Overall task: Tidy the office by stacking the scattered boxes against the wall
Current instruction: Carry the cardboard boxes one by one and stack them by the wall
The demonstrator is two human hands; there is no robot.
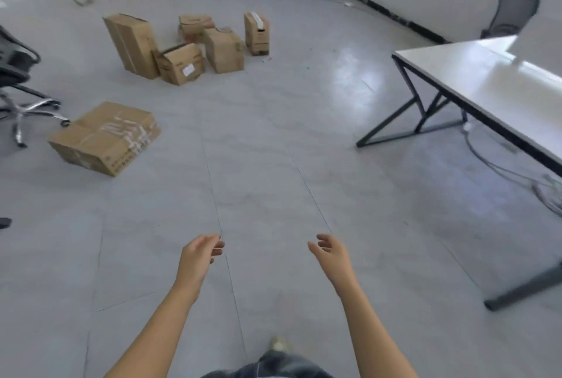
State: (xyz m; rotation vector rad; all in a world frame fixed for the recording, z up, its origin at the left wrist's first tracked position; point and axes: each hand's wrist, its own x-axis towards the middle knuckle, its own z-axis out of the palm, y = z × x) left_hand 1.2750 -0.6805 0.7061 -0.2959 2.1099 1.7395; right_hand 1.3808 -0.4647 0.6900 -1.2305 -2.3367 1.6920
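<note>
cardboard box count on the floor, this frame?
6. Five clustered ahead: a tall box, a labelled box, a middle box, a rear box, a narrow upright box. One flat box lies nearer, beside the office chair. Others may hide behind the cluster.

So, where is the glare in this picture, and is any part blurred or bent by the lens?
Head view: glare whitens the table and a floor patch beside it; the far boxes and the office chair at the left edge look soft; the wide lens slightly curves the floor seams.
</note>
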